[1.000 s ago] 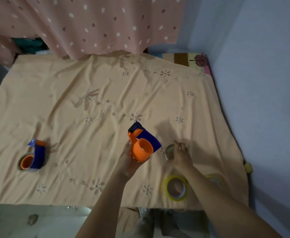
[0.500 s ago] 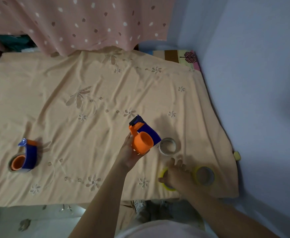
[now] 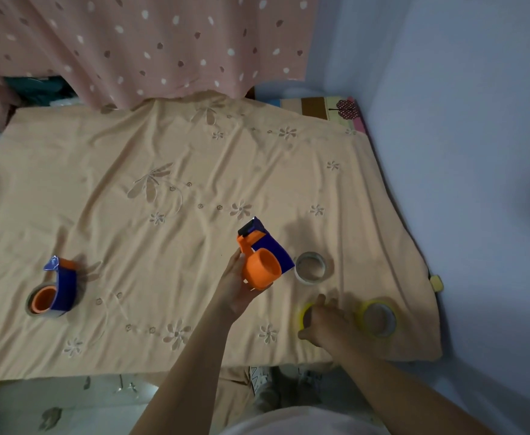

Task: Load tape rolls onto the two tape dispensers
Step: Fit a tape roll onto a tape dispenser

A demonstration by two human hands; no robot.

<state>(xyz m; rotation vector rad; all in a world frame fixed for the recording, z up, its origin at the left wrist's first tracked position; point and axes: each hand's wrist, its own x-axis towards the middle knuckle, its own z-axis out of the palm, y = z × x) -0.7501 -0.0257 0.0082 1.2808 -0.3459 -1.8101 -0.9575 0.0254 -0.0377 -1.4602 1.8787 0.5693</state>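
In the head view we look down on a counter draped in a peach cloth [image 3: 169,233] embroidered with small flowers, a pink spotted curtain [image 3: 144,42] hanging along its far edge and a pale blue wall [image 3: 477,152] on the right. Our left hand [image 3: 237,288] is raised above the cloth near its middle, and its fingers are curled around an orange and blue tape dispenser [image 3: 262,259], whose orange hub is bare and faces us. Our right hand [image 3: 326,321] is low at the near right part of the cloth, resting on a yellow tape roll [image 3: 303,313] that it mostly covers; the thumb lies at the roll's near edge, but we cannot tell whether the fingers are pinching the roll or only lying on it. Just beyond that hand a clear tape roll [image 3: 311,267] lies flat on the cloth, close beside the held dispenser. To the right of the hand a second yellow tape roll [image 3: 377,318] lies flat near the cloth's right edge. Well apart, at the left of the cloth, the other tape dispenser [image 3: 57,288] rests on its side, with a roll around its orange hub.
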